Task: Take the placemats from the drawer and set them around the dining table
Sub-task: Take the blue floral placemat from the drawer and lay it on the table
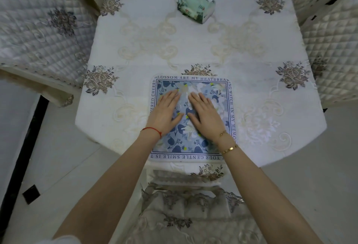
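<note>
A square placemat [219,89] with a blue floral print and a lettered white border lies flat at the near end of the dining table [193,54]. My left hand [164,114] rests palm down on its left half, fingers straight. Beside it, my right hand [205,116] presses flat on the middle of the mat, fingers straight too. Both hands hold nothing. No other placemat and no drawer are in view.
A green tissue pack [195,5] sits near the table's far middle. Quilted chairs stand at the left [38,27], the right [333,46] and directly below me [186,210]. Pale tiled floor [58,156] surrounds the table.
</note>
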`<act>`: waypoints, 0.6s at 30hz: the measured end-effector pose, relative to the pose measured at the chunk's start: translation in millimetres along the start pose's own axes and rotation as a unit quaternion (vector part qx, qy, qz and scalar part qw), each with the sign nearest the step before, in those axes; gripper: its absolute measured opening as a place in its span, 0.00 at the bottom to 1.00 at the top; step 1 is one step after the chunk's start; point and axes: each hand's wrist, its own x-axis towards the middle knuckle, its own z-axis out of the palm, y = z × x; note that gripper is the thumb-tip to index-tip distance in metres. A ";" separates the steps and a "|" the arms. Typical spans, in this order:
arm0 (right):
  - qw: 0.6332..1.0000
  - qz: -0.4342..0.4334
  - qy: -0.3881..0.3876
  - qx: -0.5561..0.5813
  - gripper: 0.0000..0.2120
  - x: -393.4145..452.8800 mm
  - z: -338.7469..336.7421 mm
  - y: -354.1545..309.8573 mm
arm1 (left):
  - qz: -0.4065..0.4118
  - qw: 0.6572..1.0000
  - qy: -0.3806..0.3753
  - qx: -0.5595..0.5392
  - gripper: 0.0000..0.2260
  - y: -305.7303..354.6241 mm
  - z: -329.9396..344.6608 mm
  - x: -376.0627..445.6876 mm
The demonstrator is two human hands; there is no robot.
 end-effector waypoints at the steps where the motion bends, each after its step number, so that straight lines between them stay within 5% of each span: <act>1: 1.000 0.008 0.003 0.000 0.30 -3.1 -1.9 4.7 | -0.009 1.000 0.002 0.003 0.31 -3.7 -0.2 -3.3; 12: 0.990 0.137 0.032 -0.008 0.34 -67.9 -31.5 53.9 | -0.066 0.998 0.014 -0.009 0.35 -33.4 -8.9 -54.1; 18: 0.999 0.039 0.009 -0.001 0.35 -98.8 -11.0 -9.4 | -0.025 1.000 0.004 -0.003 0.34 7.1 0.9 -92.1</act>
